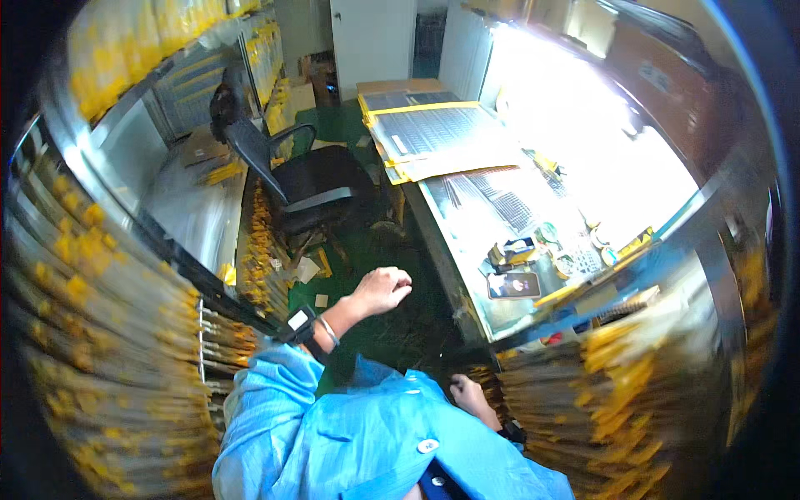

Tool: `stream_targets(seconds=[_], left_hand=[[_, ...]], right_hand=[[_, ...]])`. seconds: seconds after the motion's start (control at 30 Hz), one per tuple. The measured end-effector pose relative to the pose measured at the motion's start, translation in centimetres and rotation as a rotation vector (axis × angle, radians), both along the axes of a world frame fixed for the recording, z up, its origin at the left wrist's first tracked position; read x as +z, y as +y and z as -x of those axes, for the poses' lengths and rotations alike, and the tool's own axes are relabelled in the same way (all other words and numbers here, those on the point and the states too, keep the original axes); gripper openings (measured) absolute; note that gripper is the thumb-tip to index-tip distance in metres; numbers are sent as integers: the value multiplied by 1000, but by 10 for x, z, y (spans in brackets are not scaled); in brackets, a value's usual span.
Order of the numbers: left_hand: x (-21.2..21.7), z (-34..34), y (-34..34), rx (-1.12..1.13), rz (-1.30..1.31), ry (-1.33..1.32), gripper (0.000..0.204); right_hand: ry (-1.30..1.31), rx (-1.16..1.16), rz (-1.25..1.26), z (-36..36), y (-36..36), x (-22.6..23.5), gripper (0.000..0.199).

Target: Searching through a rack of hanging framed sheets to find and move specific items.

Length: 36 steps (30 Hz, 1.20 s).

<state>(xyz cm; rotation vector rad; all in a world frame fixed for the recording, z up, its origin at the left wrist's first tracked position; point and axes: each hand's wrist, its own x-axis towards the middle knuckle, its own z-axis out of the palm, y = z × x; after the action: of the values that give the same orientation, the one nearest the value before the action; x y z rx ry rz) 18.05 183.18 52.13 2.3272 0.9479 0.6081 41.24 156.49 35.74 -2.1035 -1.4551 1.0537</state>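
Two bare hands, neither with a visible load; left hand point(383, 290) hangs over the dark green floor point(417, 321), fingers loosely curled, back of hand up; cannot tell whether the fingertips meet the palm; right hand point(473, 396) is half-curled beside the hanging yellow-edged sheets point(583, 408), the nearest thing to it, racked below the light table point(510, 315); cannot tell if it pinches or touches one, blur and angle hide the fingertips.

Risks, my judgement: right cuff or fingers could snag a sheet edge, because the rack crowds that arm; the yellow-bordered film stack point(433, 133) seems to overhang the table's aisle side, so a bumped elbow could slide it off; smartphone point(514, 286) lies near the table's near end, a dragged sheet could knock it down; paper scraps point(307, 269) on the floor could make a foot slip; black office chair point(325, 179) narrows the aisle, its armrest could catch the blue sleeve point(275, 392); lamp glare could hide small items on the tabletop.
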Motion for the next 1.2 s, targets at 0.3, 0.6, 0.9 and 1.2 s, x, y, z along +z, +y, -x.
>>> stream_targets(seconds=[0.3,0.6,0.9,1.2], left_hand=[[-60,-55,340,177,-278,-30,21],[-111,-44,492,-206,-548,14,36],[-14,-85,568,-28,-175,-237,19],[8,-62,619,-656,-752,-140,46]], right_hand=[[-2,-403,47,17,126,35,37],[248,-511,211,119,285,92,37],[60,-308,-61,128,414,114,32],[53,-377,54,148,407,99,32]])
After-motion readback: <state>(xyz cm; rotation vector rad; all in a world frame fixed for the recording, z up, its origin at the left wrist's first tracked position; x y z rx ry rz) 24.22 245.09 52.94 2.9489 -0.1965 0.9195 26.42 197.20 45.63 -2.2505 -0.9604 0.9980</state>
